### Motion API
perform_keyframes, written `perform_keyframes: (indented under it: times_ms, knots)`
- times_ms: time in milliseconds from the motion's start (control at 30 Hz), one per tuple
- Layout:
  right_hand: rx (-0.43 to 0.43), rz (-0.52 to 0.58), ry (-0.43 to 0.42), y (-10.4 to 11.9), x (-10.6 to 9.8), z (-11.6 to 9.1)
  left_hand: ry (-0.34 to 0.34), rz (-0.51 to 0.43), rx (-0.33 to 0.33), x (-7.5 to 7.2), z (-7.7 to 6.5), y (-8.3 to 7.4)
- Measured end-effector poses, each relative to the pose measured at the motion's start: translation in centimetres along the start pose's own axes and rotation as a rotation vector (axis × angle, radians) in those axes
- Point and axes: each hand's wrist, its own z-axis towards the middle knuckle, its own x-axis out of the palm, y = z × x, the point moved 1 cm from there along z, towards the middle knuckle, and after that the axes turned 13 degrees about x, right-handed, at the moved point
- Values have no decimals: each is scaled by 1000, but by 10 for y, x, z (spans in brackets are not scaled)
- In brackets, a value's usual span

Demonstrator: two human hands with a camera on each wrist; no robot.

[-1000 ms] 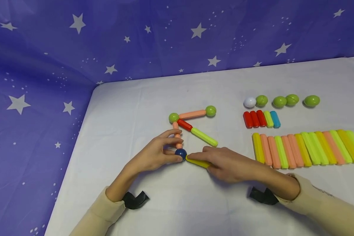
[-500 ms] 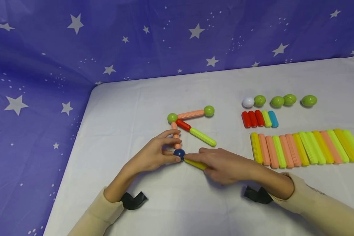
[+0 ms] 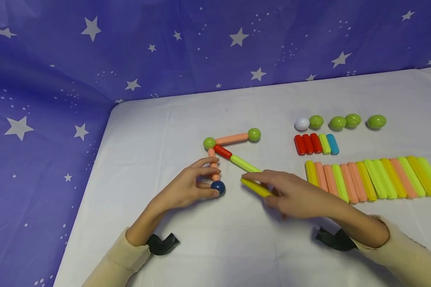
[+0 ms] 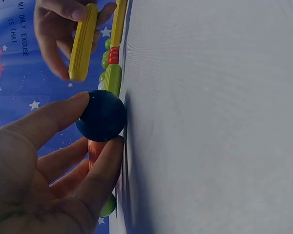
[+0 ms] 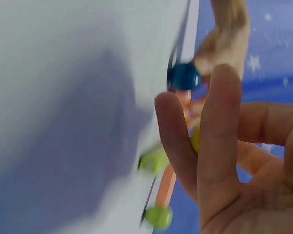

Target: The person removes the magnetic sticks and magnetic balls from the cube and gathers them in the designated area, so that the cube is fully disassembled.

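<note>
My left hand point(image 3: 186, 186) pinches a dark blue ball point(image 3: 219, 188) between thumb and fingers, other fingers lying over a salmon ribbed stick point(image 3: 211, 153) that runs up from it. That stick leads to a green ball point(image 3: 209, 143), from which a second salmon stick point(image 3: 232, 138) reaches another green ball point(image 3: 254, 134). Also from the first green ball, a short red stick point(image 3: 222, 151) continues into a lime stick point(image 3: 243, 163). My right hand point(image 3: 301, 195) holds a yellow stick point(image 4: 83, 44), raised over the table and apart from the blue ball. In the right wrist view, fingers hide most of it.
To the right lies a row of long yellow, salmon and lime sticks point(image 3: 370, 181). Behind it are short red, lime and blue sticks point(image 3: 317, 144), then a white ball point(image 3: 302, 123) and several green balls point(image 3: 352, 120). A starry purple cloth point(image 3: 201, 48) backs the white table point(image 3: 165, 123).
My right hand has drawn the yellow stick away from the blue ball, to the right and up, now overlapping the lime stick's end. My left hand keeps its place on the ball.
</note>
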Motion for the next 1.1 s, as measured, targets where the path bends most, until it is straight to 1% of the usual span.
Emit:
perform_keyframes:
  times_ms: [100, 167, 233, 300, 400, 533, 667, 733, 800, 867, 900, 1000, 1100]
  knots:
    - [-4, 138, -35, -19, -13, -11, -1, -2, -2, 0, -1, 0]
    - [-12, 197, -70, -33, -20, -19, -2, 0, -1, 0, -1, 0]
    - [-41, 238, -111, -48, -26, -29, -3, 0, -4, 0, -1, 1]
    - [-52, 232, -171, -64, -32, -38, -3, 0, -5, 0, -1, 0]
    - [-25, 207, -261, -89, -41, -53, -5, 2, -7, 0, -2, -1]
    - [79, 141, -379, -121, -51, -70, -8, 7, -8, -1, -3, -2]
    - [191, 81, -519, -147, -61, -83, -8, 0, -15, -1, -3, -1]
    - [214, 83, -600, -158, -66, -90, -10, -3, -16, -1, -2, -1]
    - [209, 77, -671, -168, -71, -96, -11, -2, -17, -1, -2, -1]
    - [224, 73, -700, -179, -76, -100, -11, -1, -17, -1, -2, -1]
    - [233, 68, -714, -189, -78, -102, -11, 2, -18, -1, -3, -1]
    - [292, 36, -706, -214, -89, -106, -9, 4, -22, 0, -3, -1]
    - [382, -6, -710, -244, -105, -110, -8, 5, -23, 0, -3, -1]
